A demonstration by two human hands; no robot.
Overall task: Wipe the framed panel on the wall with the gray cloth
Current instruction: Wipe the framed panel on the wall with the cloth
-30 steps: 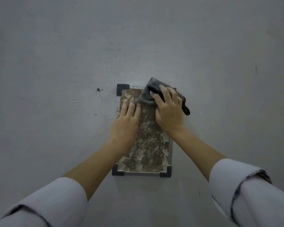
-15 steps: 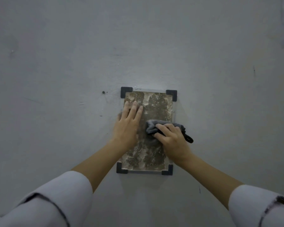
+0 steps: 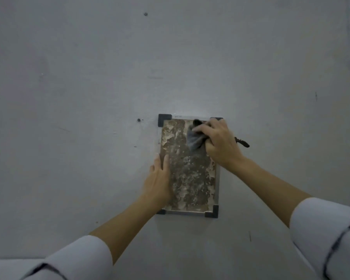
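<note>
A framed panel (image 3: 190,174) with a mottled brown surface and dark corner brackets hangs on the grey wall. My right hand (image 3: 220,142) grips the gray cloth (image 3: 195,139) and presses it on the panel's upper right part, covering the top right bracket. A dark loop of the cloth sticks out to the right of that hand. My left hand (image 3: 159,182) lies flat with fingers together against the panel's left edge, low down, holding nothing.
Bare grey wall (image 3: 69,98) surrounds the panel. A small screw or hole (image 3: 138,119) sits just left of the top left bracket, another (image 3: 145,14) higher up. A pale ledge (image 3: 12,263) shows at the bottom left.
My right hand went from the panel's top down to its middle, then back up to the upper right with the cloth. My left hand slid lower along the left edge.
</note>
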